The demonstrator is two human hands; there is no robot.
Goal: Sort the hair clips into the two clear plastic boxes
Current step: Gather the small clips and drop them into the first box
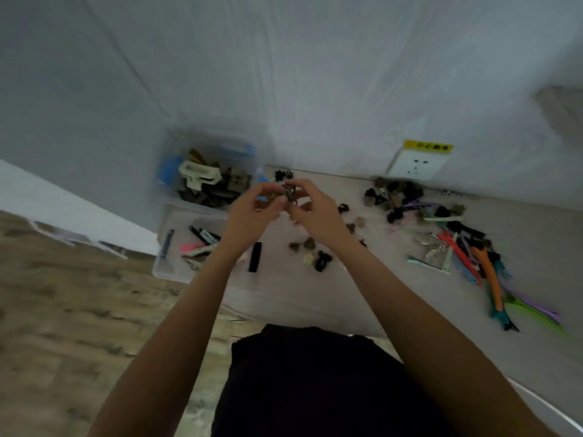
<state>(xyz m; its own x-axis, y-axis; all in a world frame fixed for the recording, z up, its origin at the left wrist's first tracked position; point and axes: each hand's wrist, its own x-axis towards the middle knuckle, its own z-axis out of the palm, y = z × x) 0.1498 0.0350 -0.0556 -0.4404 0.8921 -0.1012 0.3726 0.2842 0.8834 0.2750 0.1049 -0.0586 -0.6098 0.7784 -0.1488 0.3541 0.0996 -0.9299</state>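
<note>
My left hand (252, 212) and my right hand (315, 209) meet above the table, fingertips together on a small dark brown claw clip (288, 192). A clear box with blue latches (172, 171) at the far left holds claw clips, one large and cream. A second clear box (164, 266) nearer me holds flat snap clips, pink, black and white. Small claw clips (312, 252) lie loose below my hands, beside a black rectangular clip (255, 257). A heap of dark claw clips (397, 197) sits to the right.
Long colourful duckbill clips (485, 272) spread over the table's right side. A wall socket with a yellow label (416, 162) sits on the wall behind. The wooden floor (63, 310) lies left of the table edge. Dark trousers (315, 383) fill the bottom.
</note>
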